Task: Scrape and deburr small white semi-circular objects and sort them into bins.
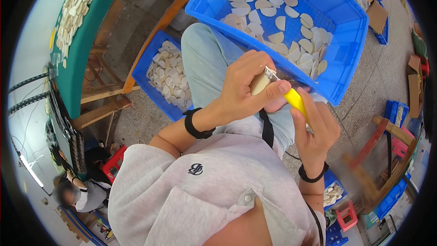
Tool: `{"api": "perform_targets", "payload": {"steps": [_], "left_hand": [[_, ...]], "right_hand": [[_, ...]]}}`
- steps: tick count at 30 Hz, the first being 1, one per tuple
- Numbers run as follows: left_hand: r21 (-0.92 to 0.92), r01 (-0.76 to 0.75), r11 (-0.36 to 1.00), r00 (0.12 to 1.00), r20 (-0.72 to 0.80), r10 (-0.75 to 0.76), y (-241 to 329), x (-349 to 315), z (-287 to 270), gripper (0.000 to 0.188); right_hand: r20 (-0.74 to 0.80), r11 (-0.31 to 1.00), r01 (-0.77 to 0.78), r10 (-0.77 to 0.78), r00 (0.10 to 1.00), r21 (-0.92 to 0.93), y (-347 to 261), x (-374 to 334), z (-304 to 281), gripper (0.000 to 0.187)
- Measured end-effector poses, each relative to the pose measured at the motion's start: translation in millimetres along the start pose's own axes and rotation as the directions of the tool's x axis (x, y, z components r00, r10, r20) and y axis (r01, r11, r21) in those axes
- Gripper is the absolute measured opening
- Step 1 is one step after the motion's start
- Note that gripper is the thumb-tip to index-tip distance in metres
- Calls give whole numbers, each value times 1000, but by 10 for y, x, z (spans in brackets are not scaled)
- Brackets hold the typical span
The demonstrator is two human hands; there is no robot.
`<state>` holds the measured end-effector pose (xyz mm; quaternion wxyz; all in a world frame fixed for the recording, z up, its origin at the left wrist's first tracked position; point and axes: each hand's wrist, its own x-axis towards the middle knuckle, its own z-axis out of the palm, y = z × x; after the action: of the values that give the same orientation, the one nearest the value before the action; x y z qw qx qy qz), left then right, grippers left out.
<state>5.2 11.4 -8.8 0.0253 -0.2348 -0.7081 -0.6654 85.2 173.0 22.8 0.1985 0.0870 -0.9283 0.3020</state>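
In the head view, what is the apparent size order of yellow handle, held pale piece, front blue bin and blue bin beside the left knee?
1. Front blue bin
2. Blue bin beside the left knee
3. Yellow handle and held pale piece: unsure, both partly covered

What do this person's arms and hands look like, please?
The left hand has a black wristband and no glove; the right hand is likewise gloveless, with a similar black band. The left sleeve is short and light grey.
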Motion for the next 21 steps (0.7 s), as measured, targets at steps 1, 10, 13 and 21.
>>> {"api": "perform_targets", "payload": {"steps": [1, 10, 13, 21], "left_hand": [[-1, 1, 1000, 1000, 2, -1, -11, 0, 8, 30], [68, 23, 997, 999, -35, -20, -128, -23, 58, 28], [-262, 252, 931, 967, 24, -255, -25, -11, 104, 31], [-756, 496, 427, 859, 354, -371, 48, 37, 0, 36]], "right_hand": [[-5, 1000, -4, 4, 1000, 0, -3, -3, 8, 37], [-59, 995, -93, 94, 994, 28, -44, 31, 124, 34], [-179, 980, -183, 194, 965, 75, 13, 10, 175, 30], [-219, 921, -308, 360, 907, 239, 44, -65, 104, 24]]}}
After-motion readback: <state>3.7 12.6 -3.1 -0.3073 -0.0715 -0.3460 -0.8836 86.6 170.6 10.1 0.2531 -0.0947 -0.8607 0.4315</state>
